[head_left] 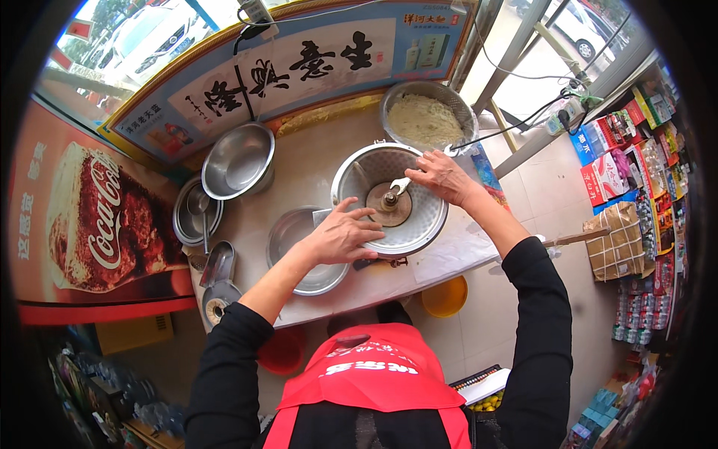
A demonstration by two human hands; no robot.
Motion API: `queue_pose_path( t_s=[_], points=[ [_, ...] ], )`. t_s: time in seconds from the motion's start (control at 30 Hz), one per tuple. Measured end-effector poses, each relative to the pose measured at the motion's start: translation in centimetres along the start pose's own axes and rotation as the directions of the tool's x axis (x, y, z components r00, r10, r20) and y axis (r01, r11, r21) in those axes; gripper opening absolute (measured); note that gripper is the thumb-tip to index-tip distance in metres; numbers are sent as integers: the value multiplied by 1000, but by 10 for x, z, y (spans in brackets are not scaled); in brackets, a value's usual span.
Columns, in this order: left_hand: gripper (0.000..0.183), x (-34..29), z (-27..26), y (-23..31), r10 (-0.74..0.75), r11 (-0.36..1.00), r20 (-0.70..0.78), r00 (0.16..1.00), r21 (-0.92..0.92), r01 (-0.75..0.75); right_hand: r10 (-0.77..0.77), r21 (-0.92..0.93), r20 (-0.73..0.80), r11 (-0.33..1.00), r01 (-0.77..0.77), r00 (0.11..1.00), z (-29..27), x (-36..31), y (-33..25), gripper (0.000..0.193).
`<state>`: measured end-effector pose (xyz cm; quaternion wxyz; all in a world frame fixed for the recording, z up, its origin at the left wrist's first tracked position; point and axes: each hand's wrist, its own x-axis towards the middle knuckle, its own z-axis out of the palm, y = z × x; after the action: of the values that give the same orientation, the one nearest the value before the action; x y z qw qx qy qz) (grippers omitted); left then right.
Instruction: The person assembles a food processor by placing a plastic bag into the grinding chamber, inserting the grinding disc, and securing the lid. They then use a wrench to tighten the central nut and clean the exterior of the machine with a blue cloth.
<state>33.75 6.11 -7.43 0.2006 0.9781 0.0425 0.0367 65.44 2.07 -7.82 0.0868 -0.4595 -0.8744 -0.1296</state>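
A round metal drum (428,226) stands on the table, with a brown disc (391,217) at its bottom and a threaded shaft (389,199) rising from the middle. My right hand (440,176) grips a silver wrench (402,183) over the drum; the wrench's jaw end is beside the top of the shaft, and whether they touch I cannot tell. At the drum's near left rim, my left hand (340,233) lies with its fingers spread over the edge. Under my left forearm sits a wide metal basin (288,233), partly hidden.
Behind the drum is a perforated bowl (473,123) of pale crumbly stuff. To the left are an empty metal bowl (239,159), a ladle (200,206) in another bowl and a metal scoop (219,263). A yellow bucket (445,297) stands below the table; packed shelves (662,202) line the right.
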Motion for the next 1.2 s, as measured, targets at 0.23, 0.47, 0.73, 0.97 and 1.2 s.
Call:
queue_pose_path(
  t_s=[0.23, 0.47, 0.73, 0.97, 1.2],
  points=[
    [62, 1, -8, -7, 38, 999, 5, 999, -8, -38, -22, 94, 38, 995, 18, 999, -2, 0, 0, 22],
    [68, 11, -23, -20, 40, 998, 89, 995, 46, -44, -102, 170, 104, 982, 83, 989, -4, 14, 9, 21],
    [72, 19, -18, -25, 18, 997, 2, 1000, 78, -18, -9, 142, 192, 990, -19, 981, -4, 3, -6, 20],
    [68, 14, 10, 15, -215, 974, -186, 959, 34, 225, 318, 35, 160, 944, -327, 935, -8, -16, -60, 25],
    [72, 22, 29, 41, -402, 909, -175, 899, 39, 415, 607, -82, 129, 794, -602, 784, -3, -9, -109, 14]
  ],
)
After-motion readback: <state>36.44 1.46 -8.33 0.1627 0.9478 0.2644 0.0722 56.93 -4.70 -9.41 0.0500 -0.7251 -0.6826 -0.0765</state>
